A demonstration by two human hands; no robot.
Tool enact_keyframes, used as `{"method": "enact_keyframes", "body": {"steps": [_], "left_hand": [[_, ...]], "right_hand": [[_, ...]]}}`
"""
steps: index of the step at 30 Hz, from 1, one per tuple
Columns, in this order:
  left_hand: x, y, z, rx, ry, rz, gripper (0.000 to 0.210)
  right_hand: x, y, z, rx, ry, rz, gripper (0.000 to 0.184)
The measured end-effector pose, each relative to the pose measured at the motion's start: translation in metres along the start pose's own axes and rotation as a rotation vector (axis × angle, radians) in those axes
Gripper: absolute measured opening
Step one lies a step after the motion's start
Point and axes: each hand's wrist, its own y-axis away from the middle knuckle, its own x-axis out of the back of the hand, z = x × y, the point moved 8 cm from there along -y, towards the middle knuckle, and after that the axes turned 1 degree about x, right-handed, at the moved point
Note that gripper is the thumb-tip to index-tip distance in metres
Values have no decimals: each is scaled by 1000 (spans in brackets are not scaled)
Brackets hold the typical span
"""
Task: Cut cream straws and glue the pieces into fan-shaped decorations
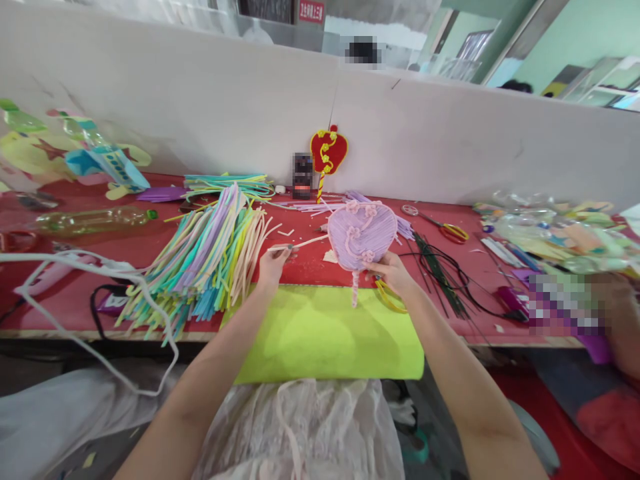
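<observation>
A strip is pinched near its outer end between the closed fingertips of the left hand, and its other end is brought to the left edge of the fan; whether it is fastened there cannot be made out. The fan is gripped at its lower right edge, just beside the handle, with the thumb and fingers of the right hand drawn together on it.

For good work, the fan is best gripped by the rim alone, so that the blossoms are not crushed. The strip is best drawn lightly taut, without being kinked, and its end guided squarely to the edge.

The fan is held upright above the table, where the red surface is met by the green sheet. Its broad, rounded face is filled with lilac rows and bordered in pale pink. Small pink blossoms are set along the top and down a curling pink line, and the handle is wrapped in pink.
</observation>
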Motion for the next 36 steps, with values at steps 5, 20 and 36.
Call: {"method": "enact_keyframes", "body": {"steps": [5,20,36], "left_hand": [[1,0,-1,-12,-12,-2,32],[0,-1,-4,-6,14,12,29],[-2,1,-2,7,29,6,29]], "right_hand": [[17,3,-18,16,-11,25,37],[68,8,42,-193,179,84,46],[82,9,41,-198,130,204,40]]}}
